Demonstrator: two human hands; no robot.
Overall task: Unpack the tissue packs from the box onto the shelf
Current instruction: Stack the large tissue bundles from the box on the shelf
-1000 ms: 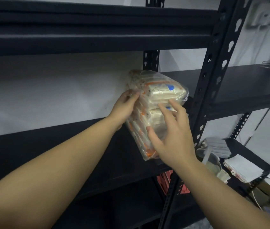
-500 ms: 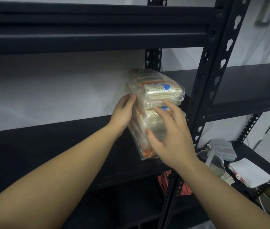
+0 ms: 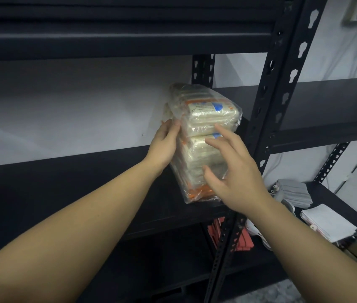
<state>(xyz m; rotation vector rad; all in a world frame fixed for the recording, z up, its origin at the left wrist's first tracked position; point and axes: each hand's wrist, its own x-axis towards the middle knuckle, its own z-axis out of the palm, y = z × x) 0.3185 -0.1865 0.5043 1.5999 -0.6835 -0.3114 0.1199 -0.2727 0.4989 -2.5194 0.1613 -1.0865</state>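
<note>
A clear-wrapped bundle of tissue packs with orange and blue print stands upright on the black shelf, close to the shelf's right post. My left hand lies flat against the bundle's left side with straight fingers. My right hand hovers in front of the bundle with its fingers spread and relaxed; whether the fingertips still touch the wrap I cannot tell. The box is out of view.
A black perforated upright post stands right beside the bundle. Another shelf board runs overhead. To the right a second rack holds grey and white folded items. Red packs sit on the lower level.
The bundle has settled upright on the shelf. My right hand has eased back off its front and spread its fingers. My left hand has slid along the left side.
</note>
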